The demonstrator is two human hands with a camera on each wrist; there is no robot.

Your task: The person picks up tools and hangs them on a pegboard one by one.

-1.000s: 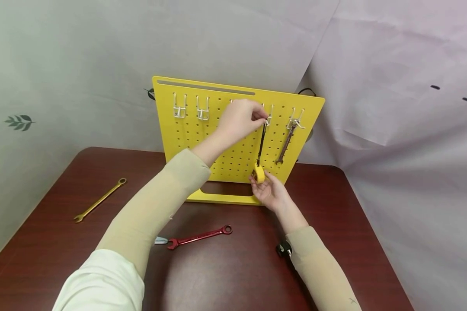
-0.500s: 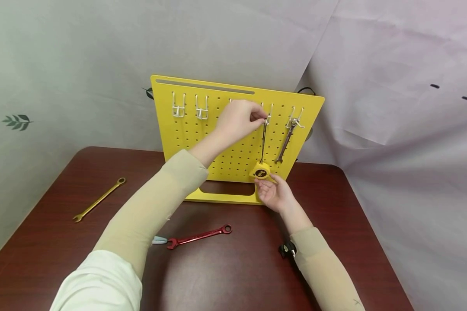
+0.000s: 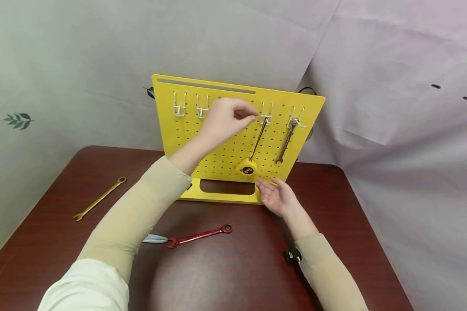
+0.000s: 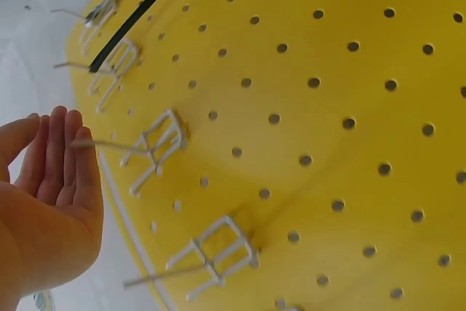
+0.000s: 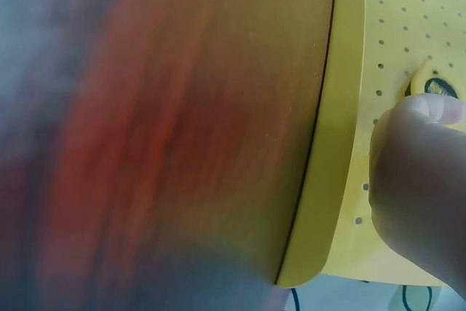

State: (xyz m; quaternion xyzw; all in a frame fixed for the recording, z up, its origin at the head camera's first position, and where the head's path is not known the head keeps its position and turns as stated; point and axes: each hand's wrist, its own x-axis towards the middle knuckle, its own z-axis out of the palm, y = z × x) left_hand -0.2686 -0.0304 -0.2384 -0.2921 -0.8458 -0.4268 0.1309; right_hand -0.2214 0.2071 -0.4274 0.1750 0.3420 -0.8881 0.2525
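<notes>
- A yellow tape measure (image 3: 247, 167), rounded and bearing a dark label, hangs aslant before the lower part of a pegboard (image 3: 233, 149), its thin black strap (image 3: 260, 136) caught on a white wire hook (image 3: 267, 115).
- The pegboard, smooth and bright yellow with rows of small round holes, stands leaning on a glossy red-brown table (image 3: 214, 272) before a creased, pale fabric backdrop (image 3: 233, 47).
- A shiny silver wrench (image 3: 286, 143) hangs from the hook nearest the board's right edge; a gold wrench (image 3: 100, 198) and a metallic red wrench (image 3: 199, 236) lie on the table.
- A person's left hand (image 3: 227, 119) grasps nothing, its fingers together and gently bent, the fingertips just beside the strap's hook.
- The right hand (image 3: 277, 197), also unclenched and bearing nothing, is cupped palm up with loose fingers, just below and to the right of the tape measure.
- The left arm, in a beige sleeve (image 3: 140, 216), reaches up across the board; the right, similarly covered, angles in from the lower right, a black device (image 3: 293, 255) at its wrist.
</notes>
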